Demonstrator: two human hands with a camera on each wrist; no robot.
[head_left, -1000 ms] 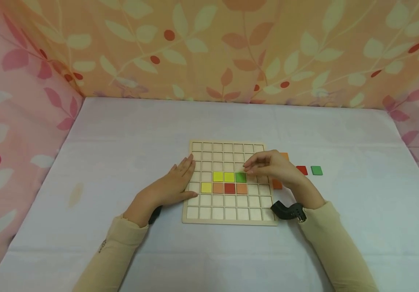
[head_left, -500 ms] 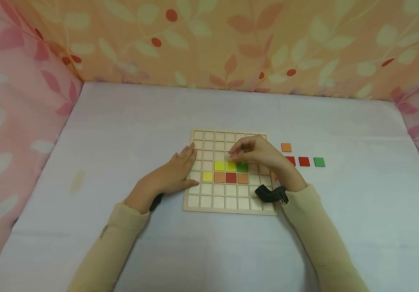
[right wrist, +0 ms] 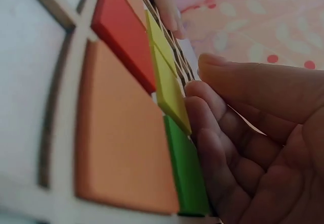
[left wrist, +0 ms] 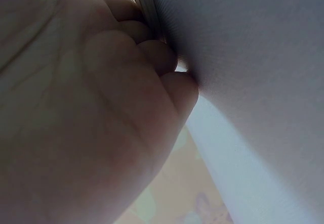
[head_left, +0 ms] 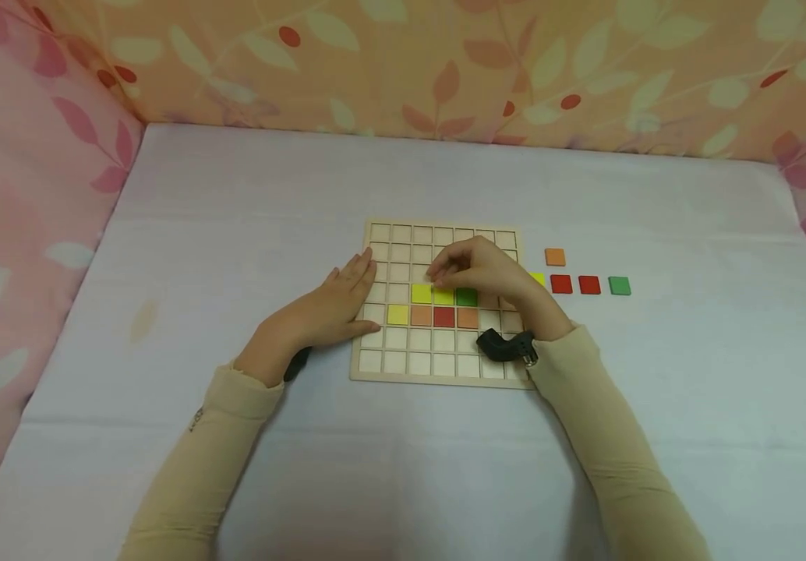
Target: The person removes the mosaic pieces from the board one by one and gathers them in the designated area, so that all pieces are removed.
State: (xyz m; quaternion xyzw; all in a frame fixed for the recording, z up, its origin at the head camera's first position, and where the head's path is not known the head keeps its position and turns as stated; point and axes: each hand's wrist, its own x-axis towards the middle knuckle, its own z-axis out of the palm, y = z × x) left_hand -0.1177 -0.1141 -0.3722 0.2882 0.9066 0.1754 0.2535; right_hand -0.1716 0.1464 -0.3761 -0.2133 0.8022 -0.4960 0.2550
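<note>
A pale wooden grid board [head_left: 442, 382] lies on the table with coloured square tiles in its cells. One row has two yellow tiles [head_left: 421, 294] and a green tile [head_left: 467, 297]. In the row nearer me sit a yellow tile, two orange tiles [head_left: 468, 318] and a red tile [head_left: 444, 316] between them. My left hand [head_left: 336, 308] rests spread along the board's left edge. With fingers bent, my right hand [head_left: 483, 269] is low over the yellow and green tiles. In the right wrist view, thumb and fingertips come close together; I cannot tell whether they pinch a tile.
Loose tiles lie right of the board: an orange tile [head_left: 555, 257], two red tiles [head_left: 574, 285], a green tile [head_left: 619, 286] and a partly hidden yellow tile [head_left: 538, 278]. White cloth [head_left: 403, 460] covers the table. Floral fabric [head_left: 375, 70] stands behind.
My right hand has moved left across the board, from beside the green tile to over the yellow tiles. The left hand stays at the board's edge. The head view has tilted downward.
</note>
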